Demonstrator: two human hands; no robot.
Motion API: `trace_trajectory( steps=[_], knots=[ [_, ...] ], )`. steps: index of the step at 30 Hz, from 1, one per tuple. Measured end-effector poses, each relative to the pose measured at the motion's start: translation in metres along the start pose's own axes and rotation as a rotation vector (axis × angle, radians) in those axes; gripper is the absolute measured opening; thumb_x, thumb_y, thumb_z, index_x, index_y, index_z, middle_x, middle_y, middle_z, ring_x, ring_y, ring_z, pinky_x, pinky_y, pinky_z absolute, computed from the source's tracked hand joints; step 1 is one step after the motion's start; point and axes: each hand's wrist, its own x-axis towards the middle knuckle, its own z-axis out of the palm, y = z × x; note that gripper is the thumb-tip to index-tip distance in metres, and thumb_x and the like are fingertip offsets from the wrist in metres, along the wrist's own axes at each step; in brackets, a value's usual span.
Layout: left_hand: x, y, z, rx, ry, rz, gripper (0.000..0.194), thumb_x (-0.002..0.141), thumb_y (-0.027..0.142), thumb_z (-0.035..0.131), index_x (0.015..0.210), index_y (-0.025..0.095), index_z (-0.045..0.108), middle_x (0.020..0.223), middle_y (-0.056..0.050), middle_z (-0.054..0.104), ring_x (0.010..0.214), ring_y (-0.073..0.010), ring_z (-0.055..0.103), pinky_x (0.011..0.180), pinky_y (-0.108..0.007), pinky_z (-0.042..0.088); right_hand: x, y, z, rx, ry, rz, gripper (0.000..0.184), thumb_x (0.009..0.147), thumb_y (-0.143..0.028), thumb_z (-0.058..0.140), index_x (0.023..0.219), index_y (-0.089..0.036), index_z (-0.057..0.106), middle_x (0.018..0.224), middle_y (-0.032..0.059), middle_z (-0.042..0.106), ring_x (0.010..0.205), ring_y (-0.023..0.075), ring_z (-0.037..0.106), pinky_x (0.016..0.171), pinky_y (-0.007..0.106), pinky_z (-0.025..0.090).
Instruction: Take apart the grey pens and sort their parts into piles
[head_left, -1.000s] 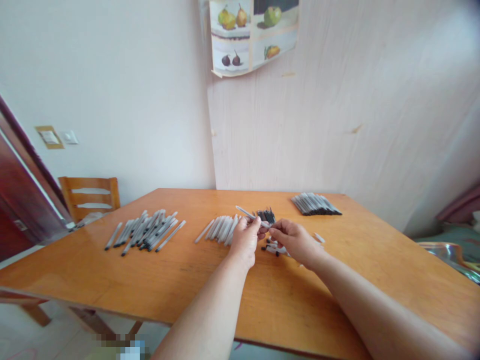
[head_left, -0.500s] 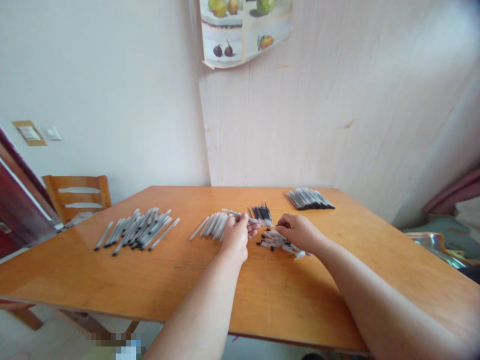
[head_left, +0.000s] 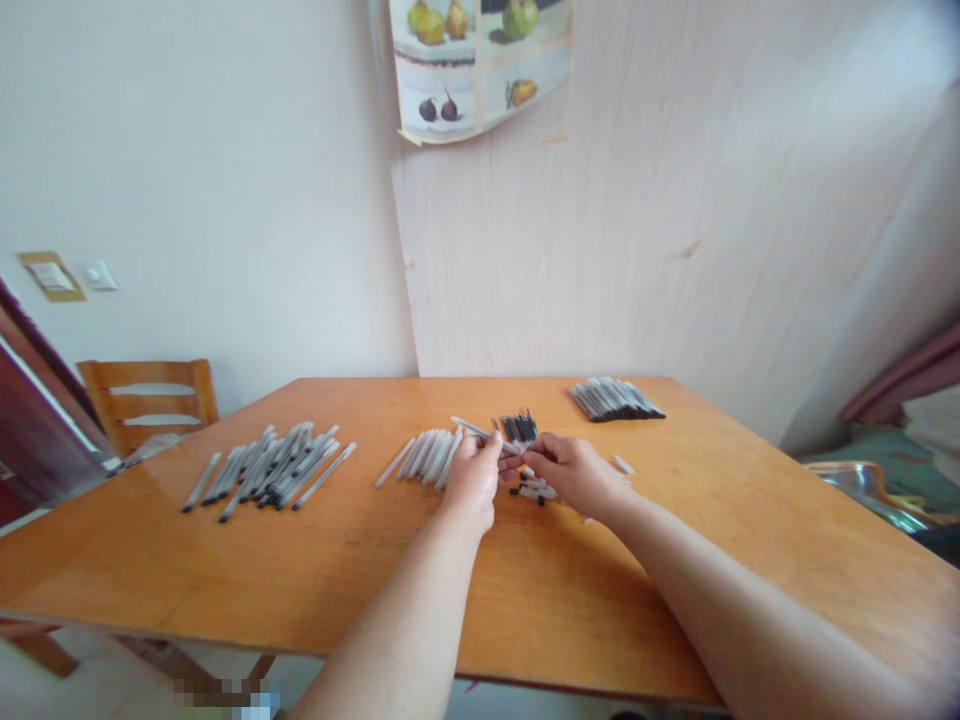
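My left hand (head_left: 472, 472) is closed around a clear pen barrel (head_left: 470, 428), which slants down to the right through the fingers. At the barrel's right end, my right hand (head_left: 566, 468) pinches what looks like a small pen cap, mostly hidden by the fingertips. The two hands meet here, just above the table. Beneath the right hand lie loose clear pen caps (head_left: 534, 490) with black ends, partly covered. Behind the hands is a row of dark pen refills (head_left: 520, 427). White, translucent barrels (head_left: 427, 455) lie side by side left of my left hand.
A loose heap of black-ended pens (head_left: 274, 468) lies on the left of the wooden table (head_left: 360, 580). A neat stack of pens (head_left: 615, 398) sits at the back right. Beyond the left edge stands a wooden chair (head_left: 150, 378). Fruit pictures (head_left: 480, 70) hang on the wall.
My right hand has moved left from above the caps to the end of the barrel. The left hand keeps its hold nearly in place. The view has shifted slightly.
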Motion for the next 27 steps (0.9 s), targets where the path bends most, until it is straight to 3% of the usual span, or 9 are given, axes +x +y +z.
trace_trajectory(
  steps=[7,10,13,19,23,27],
  knots=[
    [0.014,0.010,-0.013,-0.035,0.263,0.226,0.026,0.080,0.040,0.060,0.086,0.018,0.047,0.075,-0.004,0.067,0.062,-0.0131,0.066,0.054,-0.022,0.047,0.008,0.032,-0.016,-0.027,0.086,0.040,0.026,0.081,-0.040,0.050,0.074,-0.018,0.061,0.061,-0.0023,0.056,0.058,0.0109,0.048,0.054,0.022,0.033],
    [0.020,0.014,-0.021,0.030,0.344,0.280,0.024,0.084,0.042,0.054,0.087,0.019,0.047,0.076,-0.003,0.067,0.063,-0.0124,0.065,0.055,-0.022,0.047,0.012,0.045,-0.021,-0.107,0.157,0.133,0.030,0.082,-0.042,0.047,0.076,-0.018,0.062,0.062,-0.0008,0.058,0.058,0.0120,0.049,0.055,0.022,0.033],
    [0.022,0.013,-0.025,0.276,0.352,0.326,0.023,0.086,0.043,0.050,0.086,0.019,0.050,0.074,-0.002,0.066,0.061,-0.0124,0.063,0.056,-0.022,0.045,0.013,0.048,-0.024,-0.281,0.232,0.300,0.032,0.082,-0.045,0.045,0.077,-0.019,0.064,0.069,0.0028,0.064,0.064,0.0148,0.054,0.057,0.024,0.033],
    [0.008,0.012,-0.022,1.103,0.248,0.497,0.022,0.088,0.041,0.048,0.089,0.021,0.058,0.078,-0.005,0.067,0.071,-0.0174,0.062,0.061,-0.026,0.039,0.015,0.041,-0.026,-0.558,0.234,0.482,0.037,0.086,-0.048,0.039,0.089,-0.023,0.067,0.086,0.0093,0.069,0.080,0.0221,0.062,0.064,0.028,0.037],
    [-0.002,0.012,-0.017,1.426,0.186,0.518,0.022,0.090,0.038,0.044,0.094,0.022,0.059,0.088,-0.007,0.068,0.081,-0.0202,0.062,0.063,-0.028,0.038,0.017,0.038,-0.020,-0.621,0.165,0.479,0.040,0.087,-0.049,0.037,0.094,-0.024,0.069,0.091,0.0092,0.070,0.082,0.0231,0.063,0.066,0.029,0.039],
    [-0.004,0.011,-0.016,1.601,0.134,0.483,0.023,0.090,0.037,0.042,0.093,0.022,0.060,0.093,-0.008,0.067,0.083,-0.0221,0.062,0.067,-0.031,0.040,0.020,0.039,-0.015,-0.651,0.090,0.363,0.045,0.090,-0.047,0.033,0.093,-0.025,0.071,0.099,0.0097,0.069,0.094,0.0238,0.059,0.073,0.031,0.040]
  ],
)
